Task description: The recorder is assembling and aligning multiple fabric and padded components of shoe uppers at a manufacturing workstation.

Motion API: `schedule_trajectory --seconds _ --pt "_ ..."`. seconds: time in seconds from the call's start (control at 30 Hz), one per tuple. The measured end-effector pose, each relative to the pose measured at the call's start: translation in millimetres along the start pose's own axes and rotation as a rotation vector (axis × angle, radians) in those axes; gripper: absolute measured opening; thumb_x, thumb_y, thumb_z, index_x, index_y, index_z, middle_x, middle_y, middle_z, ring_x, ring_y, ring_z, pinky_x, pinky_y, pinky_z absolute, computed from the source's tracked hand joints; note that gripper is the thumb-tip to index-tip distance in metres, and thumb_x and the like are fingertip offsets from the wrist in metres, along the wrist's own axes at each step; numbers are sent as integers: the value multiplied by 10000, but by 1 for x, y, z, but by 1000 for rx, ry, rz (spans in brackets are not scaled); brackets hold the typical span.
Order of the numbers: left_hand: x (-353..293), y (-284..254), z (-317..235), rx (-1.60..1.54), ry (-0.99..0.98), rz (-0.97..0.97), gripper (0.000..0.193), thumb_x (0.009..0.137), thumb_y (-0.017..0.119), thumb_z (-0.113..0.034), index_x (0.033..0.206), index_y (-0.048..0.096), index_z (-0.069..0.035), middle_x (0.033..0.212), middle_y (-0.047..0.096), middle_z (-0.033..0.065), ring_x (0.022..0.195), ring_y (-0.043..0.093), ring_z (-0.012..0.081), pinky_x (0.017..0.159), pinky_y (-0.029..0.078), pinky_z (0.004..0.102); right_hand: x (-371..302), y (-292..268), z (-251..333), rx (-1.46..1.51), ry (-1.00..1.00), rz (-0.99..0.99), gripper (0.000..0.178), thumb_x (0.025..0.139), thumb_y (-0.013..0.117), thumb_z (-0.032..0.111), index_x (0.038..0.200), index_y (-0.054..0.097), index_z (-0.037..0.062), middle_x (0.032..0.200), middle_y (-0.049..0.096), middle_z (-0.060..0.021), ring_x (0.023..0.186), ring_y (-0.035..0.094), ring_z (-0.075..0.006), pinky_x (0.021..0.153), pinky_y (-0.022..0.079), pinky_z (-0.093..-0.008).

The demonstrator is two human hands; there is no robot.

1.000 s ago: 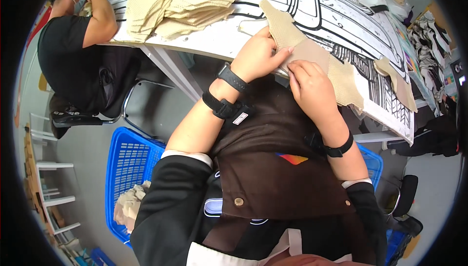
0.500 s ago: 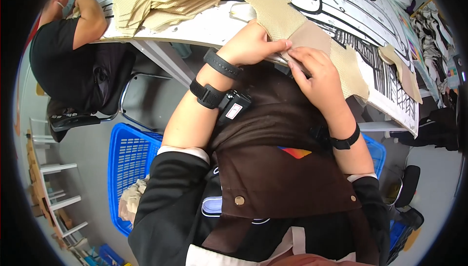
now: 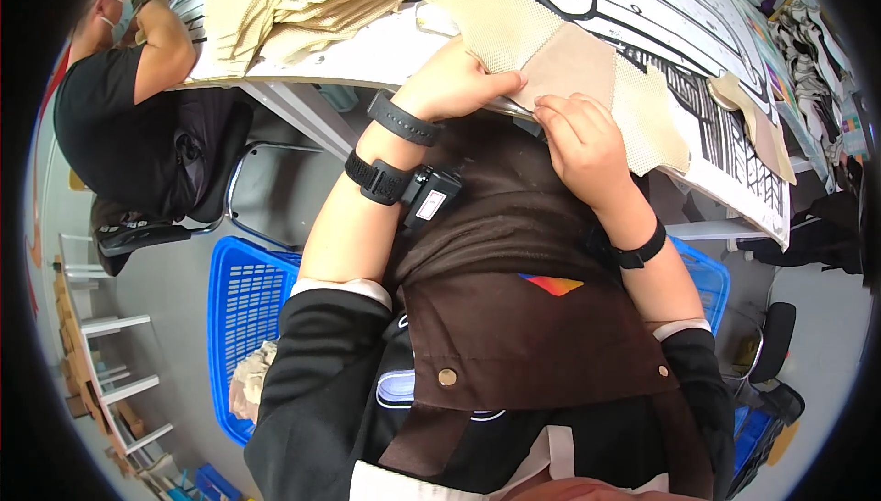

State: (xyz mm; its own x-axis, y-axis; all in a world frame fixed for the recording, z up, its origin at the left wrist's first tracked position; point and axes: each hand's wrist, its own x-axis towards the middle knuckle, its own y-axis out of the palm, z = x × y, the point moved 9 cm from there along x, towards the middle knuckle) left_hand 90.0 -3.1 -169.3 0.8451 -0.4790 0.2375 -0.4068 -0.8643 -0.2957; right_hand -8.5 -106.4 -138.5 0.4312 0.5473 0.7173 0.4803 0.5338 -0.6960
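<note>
A tan mesh fabric piece with a smooth beige middle panel lies spread over the near edge of the table. My left hand holds its near edge, thumb on top and fingers hidden underneath. Just to the right, my right hand pinches the same edge at the beige panel, its fingertips pressed together. A small gap separates the two hands. Whatever lies under the cloth at the fingertips is hidden.
Stacked mesh pieces cover the table's left part. Another cut piece rests at the right. Below stand a blue basket holding cloth and a second blue basket. A masked co-worker sits at the left.
Both hands and the fabric piece have shifted a little to the left. My left thumb and right fingertips are slightly farther apart, and more of the beige panel shows.
</note>
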Motion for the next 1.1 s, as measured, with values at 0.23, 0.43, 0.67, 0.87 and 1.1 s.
schedule_trajectory --seconds 0.23,0.43,0.67,0.87,1.1 --pt "-4 -2 -16 177 132 -107 318 726 652 -124 1004 599 21 896 637 162 826 610 266 753 487 338 2 2 9 -58 -39 23 200 680 607 60 869 593 -2 898 590 -82 733 555 -230 740 466 -337" --pt "-26 -3 -44 708 195 -377 300 679 719 -192 797 640 73 1018 501 232 868 559 346 764 487 383 5 1 1 49 68 24 161 709 622 114 844 588 34 853 586 -73 703 545 -229 692 459 -335" --pt "-28 -11 -37 633 227 -415 326 687 725 -225 670 628 86 982 475 230 860 546 346 767 489 361 12 -3 -3 109 155 -6 135 701 625 67 824 573 46 768 602 -83 682 567 -258 650 468 -354" --pt "-26 -13 -29 555 252 -395 335 698 724 -249 619 633 64 1048 504 282 953 534 346 800 476 363 27 17 -10 -160 302 177 141 705 590 82 842 605 58 690 591 -62 692 585 -243 636 483 -347" --pt "-23 -20 -21 413 269 -346 351 705 721 -244 849 635 64 931 595 241 914 576 337 794 480 359 17 5 -34 290 333 56 201 717 565 49 885 674 60 721 581 -86 713 558 -275 662 472 -366"
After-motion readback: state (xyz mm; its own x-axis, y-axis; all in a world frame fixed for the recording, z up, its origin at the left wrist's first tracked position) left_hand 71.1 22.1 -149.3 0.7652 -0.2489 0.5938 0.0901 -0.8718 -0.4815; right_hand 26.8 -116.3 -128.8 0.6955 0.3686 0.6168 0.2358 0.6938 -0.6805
